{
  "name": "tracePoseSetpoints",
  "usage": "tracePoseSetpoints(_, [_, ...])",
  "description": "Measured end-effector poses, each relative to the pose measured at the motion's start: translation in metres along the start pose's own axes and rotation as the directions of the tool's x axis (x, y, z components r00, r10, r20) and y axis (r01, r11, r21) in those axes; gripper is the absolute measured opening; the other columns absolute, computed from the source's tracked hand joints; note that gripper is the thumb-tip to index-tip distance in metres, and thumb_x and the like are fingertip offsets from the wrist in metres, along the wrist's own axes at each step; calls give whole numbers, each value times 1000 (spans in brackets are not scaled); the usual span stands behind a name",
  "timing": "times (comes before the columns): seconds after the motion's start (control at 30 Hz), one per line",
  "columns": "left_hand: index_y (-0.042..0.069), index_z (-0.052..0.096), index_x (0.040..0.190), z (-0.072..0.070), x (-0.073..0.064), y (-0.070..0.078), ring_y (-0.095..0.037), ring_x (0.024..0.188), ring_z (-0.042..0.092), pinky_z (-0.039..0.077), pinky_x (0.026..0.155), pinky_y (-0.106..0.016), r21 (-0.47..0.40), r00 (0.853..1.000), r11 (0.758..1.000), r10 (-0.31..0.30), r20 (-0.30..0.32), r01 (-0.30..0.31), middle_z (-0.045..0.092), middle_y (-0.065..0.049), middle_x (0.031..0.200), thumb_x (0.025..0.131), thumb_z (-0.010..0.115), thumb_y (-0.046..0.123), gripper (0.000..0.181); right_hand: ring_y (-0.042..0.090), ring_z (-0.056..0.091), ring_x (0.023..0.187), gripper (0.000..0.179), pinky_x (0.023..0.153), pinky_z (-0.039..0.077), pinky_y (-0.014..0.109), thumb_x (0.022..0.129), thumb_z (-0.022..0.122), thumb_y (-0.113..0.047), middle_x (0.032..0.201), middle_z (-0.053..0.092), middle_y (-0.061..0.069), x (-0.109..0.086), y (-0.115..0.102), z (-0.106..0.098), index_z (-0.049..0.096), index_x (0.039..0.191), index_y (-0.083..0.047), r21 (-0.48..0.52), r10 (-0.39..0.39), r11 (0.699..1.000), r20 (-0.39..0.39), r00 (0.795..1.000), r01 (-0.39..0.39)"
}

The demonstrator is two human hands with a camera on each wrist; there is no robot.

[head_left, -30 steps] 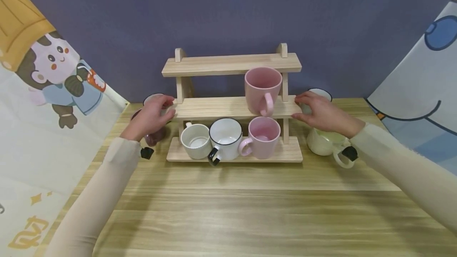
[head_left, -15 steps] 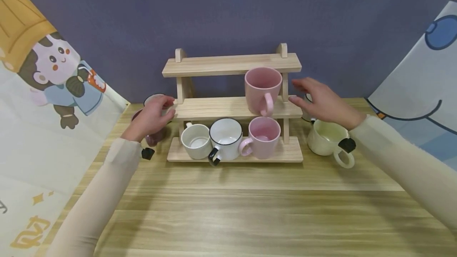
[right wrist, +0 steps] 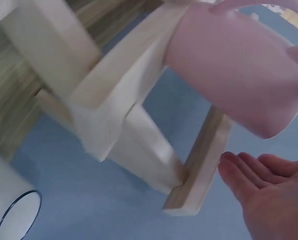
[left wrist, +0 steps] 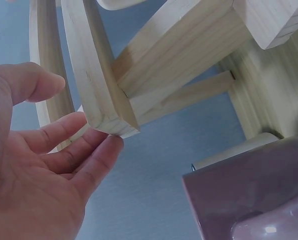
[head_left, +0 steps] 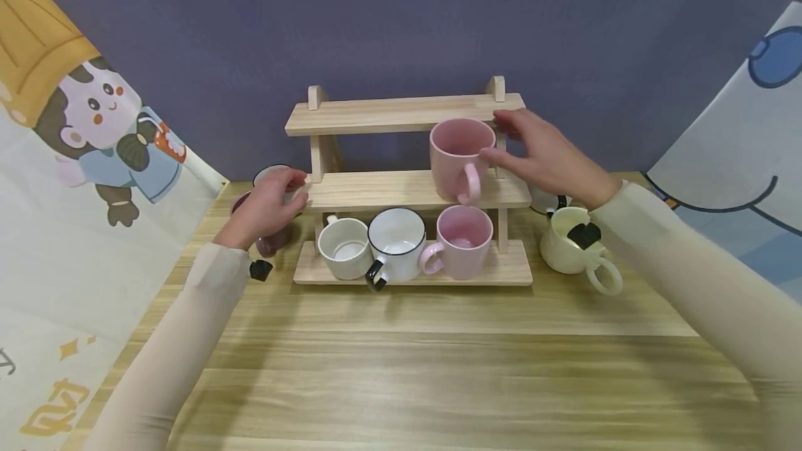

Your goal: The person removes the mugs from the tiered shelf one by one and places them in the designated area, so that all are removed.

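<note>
Head view: tall pink mug (head_left: 447, 169) upright on the middle shelf (head_left: 370, 188) of the wooden three-tier rack (head_left: 395, 113), toward its right end, handle to the front.
Right hand (head_left: 548, 155): thumb and fingers spread beside the mug's right side, gripping nothing; cannot tell if the thumb touches.
Left hand (head_left: 266, 202): fingertips against that shelf's left end, thumb apart, no grip.
Mug reach: apparently the step in hand, the left hand perhaps steadying.
Mug grasp: probably calls for thumb and fingers closing round the body.
</note>
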State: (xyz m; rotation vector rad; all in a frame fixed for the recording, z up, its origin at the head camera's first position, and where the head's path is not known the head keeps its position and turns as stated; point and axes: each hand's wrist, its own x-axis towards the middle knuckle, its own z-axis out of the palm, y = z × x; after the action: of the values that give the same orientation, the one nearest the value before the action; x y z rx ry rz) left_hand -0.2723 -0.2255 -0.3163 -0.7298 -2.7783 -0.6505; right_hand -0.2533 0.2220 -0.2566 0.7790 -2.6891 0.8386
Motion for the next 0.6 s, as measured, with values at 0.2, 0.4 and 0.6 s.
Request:
tracePoseSetpoints(0.2, [-13,53,117,1,0,-1,-40,101,55,42,90,-50,4,1000,1000,7,-5,-7,57,-28,109,91,56,9,34,32,47,120,83,101,35,46,84,63,-53,135,45,18,12,-13,2,37,140,3,-28,14,1000,5,1000,-14])
tracePoseSetpoints(0.4, [-13,54,116,2,1,-2,-39,100,56,43,90,-49,4,1000,1000,18,-9,-18,57,-28,108,91,56,9,34,28,51,107,85,89,42,44,78,66,-60,120,51,16,21,-25,3,46,132,2,-40,61,997,7,998,-61])
tracePoseSetpoints(0.6, [-13,54,116,2,2,-1,-39,100,56,42,90,-49,9,1000,1000,14,-5,-14,58,-28,108,91,56,10,34,24,49,88,80,71,43,38,72,66,-67,101,52,10,29,-29,5,54,117,-3,-83,91,993,31,995,-89])
